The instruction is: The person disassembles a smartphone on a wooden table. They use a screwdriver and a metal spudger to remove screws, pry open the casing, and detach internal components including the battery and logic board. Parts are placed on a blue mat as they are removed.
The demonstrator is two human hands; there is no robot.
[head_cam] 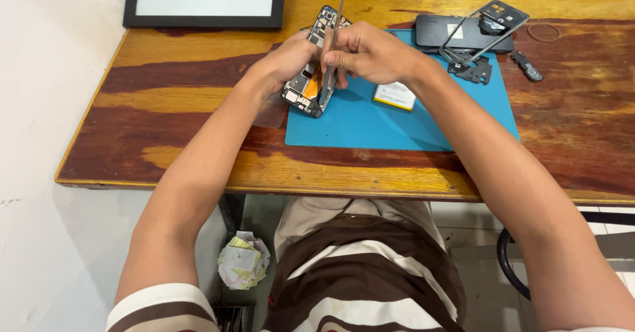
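A: Head view: where are the hands?

B: Upper centre of the frame, both forearms reaching up over the blue mat [410, 124]. The left hand [288, 61] curls closed around the opened phone [316, 64], holding it tilted above the mat's upper left corner.

A: And the other?

B: The right hand [370, 54] pinches metal tweezers [332, 47], tips down in the phone.

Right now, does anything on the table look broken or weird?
The phone in the left hand is opened up, its insides bare, while the right hand pokes tweezers into it. Its loose parts lie scattered at the blue mat's far corner: a frame and a small battery.
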